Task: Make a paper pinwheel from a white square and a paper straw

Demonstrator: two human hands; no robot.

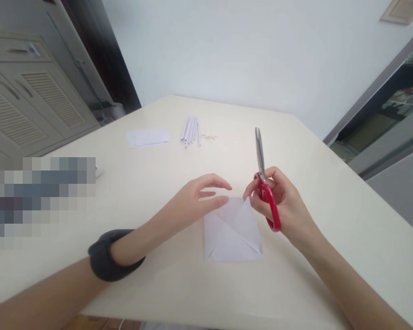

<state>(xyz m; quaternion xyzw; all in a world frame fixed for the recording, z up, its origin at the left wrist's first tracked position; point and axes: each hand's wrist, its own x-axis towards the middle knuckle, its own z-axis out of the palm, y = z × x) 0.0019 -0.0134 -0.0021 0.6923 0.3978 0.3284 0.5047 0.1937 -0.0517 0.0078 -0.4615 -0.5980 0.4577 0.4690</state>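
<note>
— Starting at the right hand (285, 204): what is in the grip?

— Item one: scissors (265, 195), red handles. The grip is closed on them, fingers through and around the loops. The blades are together and point up and away from the person.

— And the piece under the hands?

— Item two: folded paper (232, 233), white, flat on the tabletop (330, 206), with diagonal creases and a flap point towards the far edge. It lies just below and left of the right grip. The scissor handles overlap its far right corner, and the blades aim away from it.

— Left hand (201, 197)?

— Its grip is open and holds nothing. The fingers are loosely curled, their tips at the paper's far left edge; I cannot tell whether they touch. Both hands are near the paper, the left from the left side, the right from the right.

— Further out?

— A black wristband (106, 254) on the left forearm. At the far side are a bundle of white paper strips (191, 130) and, left of it, a flat white sheet (147, 136).
</note>
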